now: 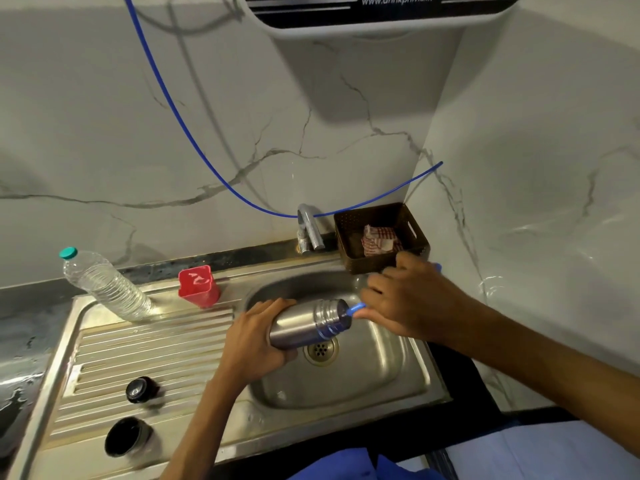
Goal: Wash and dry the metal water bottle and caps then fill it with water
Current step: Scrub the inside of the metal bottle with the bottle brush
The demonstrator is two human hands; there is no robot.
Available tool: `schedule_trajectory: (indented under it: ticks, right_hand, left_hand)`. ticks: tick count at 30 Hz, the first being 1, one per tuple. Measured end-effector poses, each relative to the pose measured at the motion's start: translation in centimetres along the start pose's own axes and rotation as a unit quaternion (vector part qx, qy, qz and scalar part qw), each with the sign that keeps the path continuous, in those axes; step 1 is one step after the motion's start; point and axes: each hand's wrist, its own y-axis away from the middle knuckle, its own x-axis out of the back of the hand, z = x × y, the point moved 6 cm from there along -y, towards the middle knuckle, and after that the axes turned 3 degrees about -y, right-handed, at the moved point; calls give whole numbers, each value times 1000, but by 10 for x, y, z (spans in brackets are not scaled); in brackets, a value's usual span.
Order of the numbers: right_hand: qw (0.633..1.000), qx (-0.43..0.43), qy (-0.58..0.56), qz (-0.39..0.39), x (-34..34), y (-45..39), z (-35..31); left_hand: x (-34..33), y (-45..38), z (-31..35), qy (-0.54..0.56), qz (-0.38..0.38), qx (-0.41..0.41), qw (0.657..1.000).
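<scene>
Kitchen corner in grey-veined white marble

Glossy marble-look wall panels (346, 109) meet behind a dark stone countertop (20, 327); a white wall-mounted water purifier (374, 15) casts soft shadow below.

Bottle (304, 323): brushed metal, satin sheen. Sink (398, 368): dull scuffed steel. Basket (412, 233): matt brown perforated plastic, holding checked cloth (379, 240). Wall (104, 133): glossy marble.

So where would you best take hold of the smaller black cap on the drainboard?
Pinch the small cap across its round rim, coming straight down from above. It sits alone on the ribbed drainboard, apart from the larger cap, so fingers have room on every side.
</scene>
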Motion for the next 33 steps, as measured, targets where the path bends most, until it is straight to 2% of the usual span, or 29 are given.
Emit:
schedule_trajectory:
  ticks: [3,11,17,20,27,33]
  right_hand:
    - [998,-11,46,38,14,-1,8]
    - [989,-145,20,38,15,-7,9]
    - [983,-180,32,13,2,-2,-7]
    - [987,-156,46,12,-9,-3,-11]
    - [999,-14,12,-33,-32,-3,-15]
    - [999,2,-20,-31,-40,2,-18]
  left_hand:
    - [3,6,-4,37,-2,31,999]
    - [2,13,-3,30,37,74,996]
    - [-4,18,-5,33,20,86,996]
    - [-8,20,-8,23,8,82,996]
    - [-10,22,-5,-11,-25,70,997]
    - [-7,16,-4,-23,-42,55,997]
